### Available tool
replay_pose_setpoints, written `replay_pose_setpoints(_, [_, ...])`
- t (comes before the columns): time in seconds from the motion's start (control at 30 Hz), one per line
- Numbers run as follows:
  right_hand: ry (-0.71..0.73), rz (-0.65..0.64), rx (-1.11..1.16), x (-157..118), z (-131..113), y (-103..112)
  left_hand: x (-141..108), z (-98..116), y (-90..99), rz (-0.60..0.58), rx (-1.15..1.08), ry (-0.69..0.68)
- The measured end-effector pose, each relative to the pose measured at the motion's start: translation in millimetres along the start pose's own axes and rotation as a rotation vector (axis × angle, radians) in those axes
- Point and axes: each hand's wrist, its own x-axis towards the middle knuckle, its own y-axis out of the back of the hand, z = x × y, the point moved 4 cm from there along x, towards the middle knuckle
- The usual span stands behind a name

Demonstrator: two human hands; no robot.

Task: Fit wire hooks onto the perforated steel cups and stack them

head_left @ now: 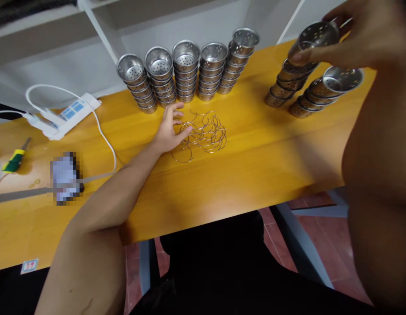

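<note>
My right hand (360, 41) is wrapped round the top perforated metal cup (316, 37) of a stack at the right, thumb along its near side and fingers at its far rim. Whether that cup is lifted off the cups under it, I cannot tell. Close beside it leans a second stack of perforated metal cups (324, 94). My left hand (170, 131) is over the table with fingers apart and slightly curled, at the left edge of a loose pile of thin wire rings (209, 133). No ring shows clearly gripped in it.
Several stacks of perforated cups (186, 65) stand in a row at the back of the wooden table (242, 179). Leftward are a white power strip (73, 116) with cables, a blurred-out phone-like device (67, 177) and a green-and-yellow-handled screwdriver (15, 159).
</note>
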Motion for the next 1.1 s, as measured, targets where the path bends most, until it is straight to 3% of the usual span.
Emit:
replay_pose_setpoints(0.07, [-0.208,-0.140,-0.179,-5.0,-2.9,-4.0,0.0,1.1,0.0,0.003,-0.004,0.009])
replay_pose_setpoints(0.13, [-0.312,-0.157,-0.235,-14.8,-15.9,-1.8,0.0,3.9,0.2,0.001,-0.003,0.026])
replay_pose_setpoints(0.27, [-0.294,-0.105,-0.201,-27.9,-36.7,3.2,-0.3,13.2,0.3,-0.013,0.000,0.046])
replay_pose_setpoints(0.43, [-0.348,-0.191,-0.231,-28.3,-31.7,2.0,-0.6,12.2,0.1,-0.018,-0.006,0.050])
replay_pose_setpoints(0.53, [-0.339,-0.155,-0.222,-31.1,-32.0,5.3,-0.7,6.5,-0.2,-0.020,0.002,0.032])
replay_pose_setpoints(0.63, [-0.240,-0.039,-0.078,-37.4,-41.2,11.7,-0.4,5.9,-0.2,-0.012,0.009,0.017])
replay_pose_setpoints(0.73, [0.032,0.076,0.101,-38.4,-61.1,15.5,0.3,8.9,-0.2,-0.006,0.011,0.030])
replay_pose_setpoints(0.9, [0.457,0.039,0.188,-28.0,-107.2,1.9,-0.1,6.4,-0.1,-0.012,0.010,0.026])
replay_pose_setpoints(0.97, [0.473,-0.013,0.160,-23.5,-127.5,-5.5,-0.7,3.3,0.5,-0.014,0.020,0.010])
replay_pose_setpoints(1.1, [0.344,-0.234,0.085,-14.7,-162.4,-19.9,-1.6,3.3,1.3,-0.034,0.090,-0.033])
